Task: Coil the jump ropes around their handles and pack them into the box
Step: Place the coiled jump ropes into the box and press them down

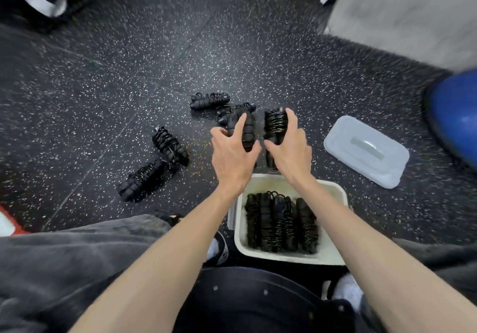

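A white box (333, 189) sits on the floor between my legs, with several coiled black jump ropes (281, 221) packed side by side in it. Just beyond the box, my left hand (231, 153) grips one coiled rope bundle (247, 126) by its handles. My right hand (290, 147) grips another coiled rope bundle (275, 123). More coiled ropes lie loose on the floor: one (209, 100) past my hands, one (169, 145) to the left, and one (140, 179) further left and nearer.
The box's translucent lid (365, 150) lies on the speckled black floor to the right. A blue ball (454, 116) is at the right edge. A grey wall (402, 12) stands at the back right. My legs and shoes flank the box.
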